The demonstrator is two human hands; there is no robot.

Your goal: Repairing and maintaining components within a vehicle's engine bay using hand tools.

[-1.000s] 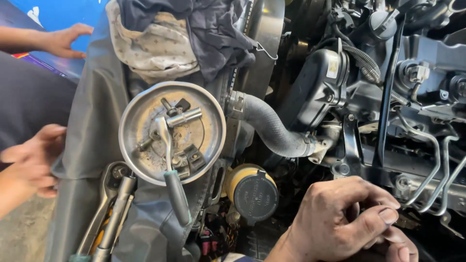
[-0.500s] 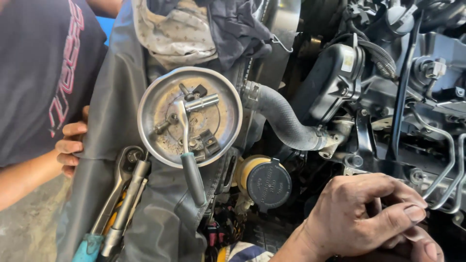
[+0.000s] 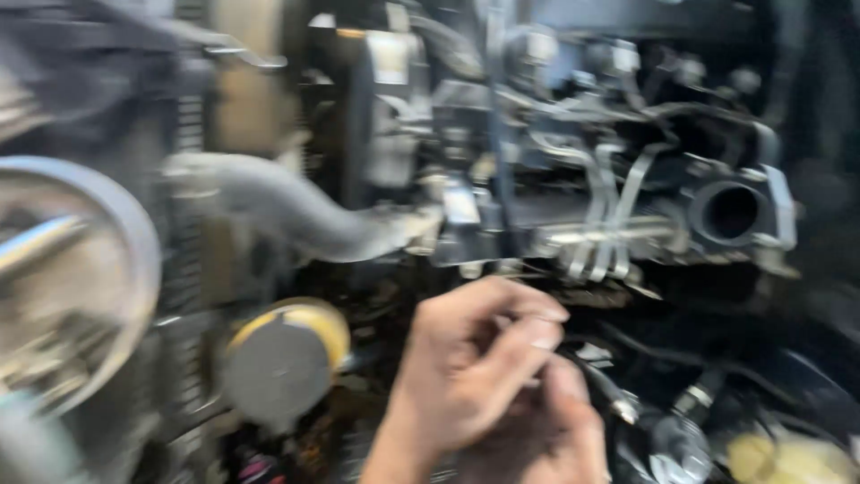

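The picture is motion-blurred. My left hand (image 3: 466, 367) reaches up from the bottom middle into an engine bay, back of the hand towards me. Its fingers are curled and pinched together at the end of a thin black hose (image 3: 602, 390) with a metal tip. Part of my right hand (image 3: 560, 444) shows just beneath it, pressed close; its grip is hidden. Above the fingers run several bent metal pipes (image 3: 609, 206).
A round metal tray (image 3: 134, 260) with tools sits at the left edge. Beside it are a yellow-rimmed grey cap (image 3: 278, 363) and a thick grey hose (image 3: 296, 211). A round open port (image 3: 730, 211) is at the right, a yellow object (image 3: 788, 457) at bottom right.
The view has swung right and closer: the tray slid to the left edge, and the other person and the pliers have left the view. My hands stay at the same spot.
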